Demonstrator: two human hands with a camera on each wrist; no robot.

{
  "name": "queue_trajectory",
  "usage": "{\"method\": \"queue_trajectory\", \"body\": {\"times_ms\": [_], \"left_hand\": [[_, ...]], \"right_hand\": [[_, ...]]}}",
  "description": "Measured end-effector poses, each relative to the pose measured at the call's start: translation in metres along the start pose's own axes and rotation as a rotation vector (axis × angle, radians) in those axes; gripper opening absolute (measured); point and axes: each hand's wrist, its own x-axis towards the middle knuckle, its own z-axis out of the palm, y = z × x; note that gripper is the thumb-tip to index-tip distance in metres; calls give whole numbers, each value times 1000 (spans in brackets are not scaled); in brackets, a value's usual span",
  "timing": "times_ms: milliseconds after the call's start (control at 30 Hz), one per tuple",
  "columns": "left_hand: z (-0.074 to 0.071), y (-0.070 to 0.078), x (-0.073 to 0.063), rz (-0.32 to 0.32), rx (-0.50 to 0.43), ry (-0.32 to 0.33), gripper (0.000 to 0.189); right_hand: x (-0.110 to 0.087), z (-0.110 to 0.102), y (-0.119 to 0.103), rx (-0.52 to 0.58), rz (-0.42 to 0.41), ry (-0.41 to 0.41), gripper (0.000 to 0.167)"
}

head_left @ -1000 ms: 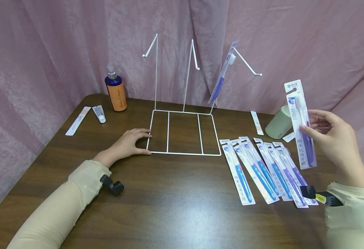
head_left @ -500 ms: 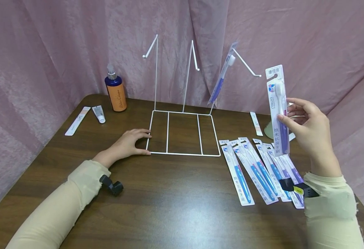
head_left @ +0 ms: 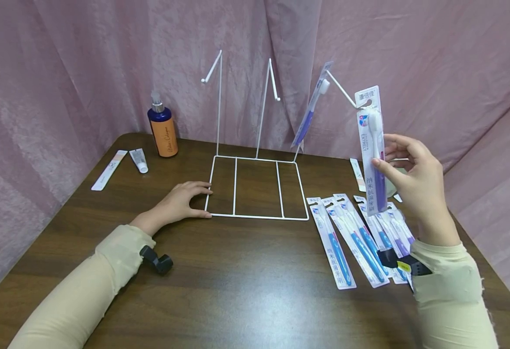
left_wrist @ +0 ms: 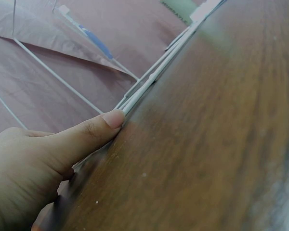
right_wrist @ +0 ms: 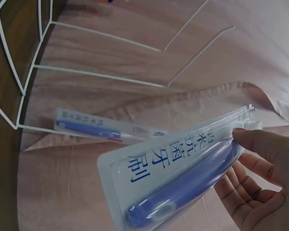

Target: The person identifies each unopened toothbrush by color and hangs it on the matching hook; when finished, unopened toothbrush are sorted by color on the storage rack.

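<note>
At four o'clock the right hand (right_wrist: 265, 180) holds a packaged purple toothbrush (right_wrist: 183, 180), handle end toward six. Another packaged toothbrush (right_wrist: 91, 127) shows toward nine, a white wire rack (right_wrist: 101, 76) at ten.

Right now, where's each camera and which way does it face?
Head: on the head, facing forward and down at the rack; left grip, right grip and sleeves show.
Left wrist: worn there, facing along the rack; left grip shows.
Right wrist: worn there, facing past the held toothbrush; right grip shows.
Both wrist views share the hanging toothbrush.
</note>
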Motion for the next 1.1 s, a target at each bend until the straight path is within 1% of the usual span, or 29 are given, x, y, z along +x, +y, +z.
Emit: {"method": "queue_trajectory", "body": {"times_ms": [200, 300, 433, 600, 700, 900, 1100], "left_hand": [[0, -1, 0, -1, 0, 1, 66], [0, -1, 0, 3, 0, 2, 65], [0, 0, 0, 2, 4, 1, 66], [0, 0, 0, 1, 10, -2, 66], [-1, 0, 1, 1, 10, 1, 66], [-2, 1, 0, 0, 7, -4, 66], [-1, 1, -1, -3, 2, -6, 66]], "right_hand": [[-2, 7, -1, 10, -2, -26, 48], [-2, 11, -1, -5, -6, -35, 48], [-2, 16, 2, -4, -19, -42, 50], [0, 24, 8, 42, -44, -15, 49], [3, 29, 10, 71, -45, 9, 48], [12, 44, 17, 111, -4, 27, 47], [26, 61, 22, 188, 54, 42, 46]]}}
